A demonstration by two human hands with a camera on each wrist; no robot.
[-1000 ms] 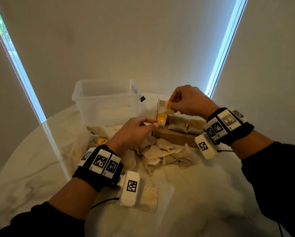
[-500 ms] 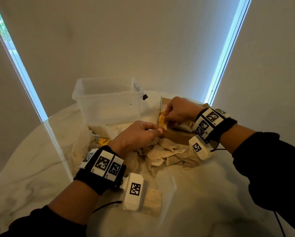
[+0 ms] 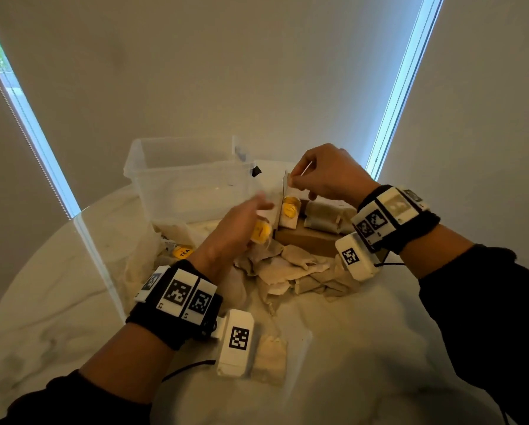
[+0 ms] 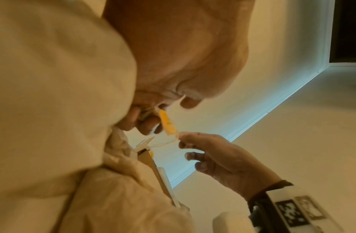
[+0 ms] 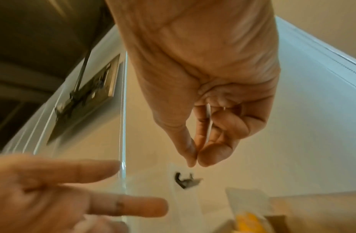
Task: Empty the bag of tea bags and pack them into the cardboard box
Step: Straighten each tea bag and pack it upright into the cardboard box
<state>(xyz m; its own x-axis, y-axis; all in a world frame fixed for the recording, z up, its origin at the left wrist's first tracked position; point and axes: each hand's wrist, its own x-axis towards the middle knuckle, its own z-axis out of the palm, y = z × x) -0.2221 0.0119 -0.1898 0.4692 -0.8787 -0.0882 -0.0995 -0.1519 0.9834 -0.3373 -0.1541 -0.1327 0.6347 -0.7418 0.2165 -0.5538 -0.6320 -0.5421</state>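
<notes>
The brown cardboard box point(image 3: 309, 240) lies on the table and several tea bags point(image 3: 324, 217) stand packed in it. My right hand point(image 3: 292, 180) is raised over the box's left end, thumb and forefinger pinching the top of an upright tea bag point(image 3: 289, 210) with a yellow tag. In the right wrist view that pinch point(image 5: 194, 159) is tight. My left hand point(image 3: 260, 210) is just left of the box, fingers curled round another tea bag with a yellow tag point(image 4: 168, 124). A loose pile of tea bags point(image 3: 293, 268) lies in front of the box.
A clear plastic tub point(image 3: 189, 179) stands behind my left hand. The crumpled pale bag point(image 3: 140, 256) lies left of the pile, with a yellow tag point(image 3: 183, 251) showing in it. One stray tea bag point(image 3: 269, 360) lies near the front. The round table's edge point(image 3: 26, 271) curves at left.
My right hand went down into the box, then rose again above its left end. My left hand lifted from the pile toward the box with a yellow-tagged tea bag.
</notes>
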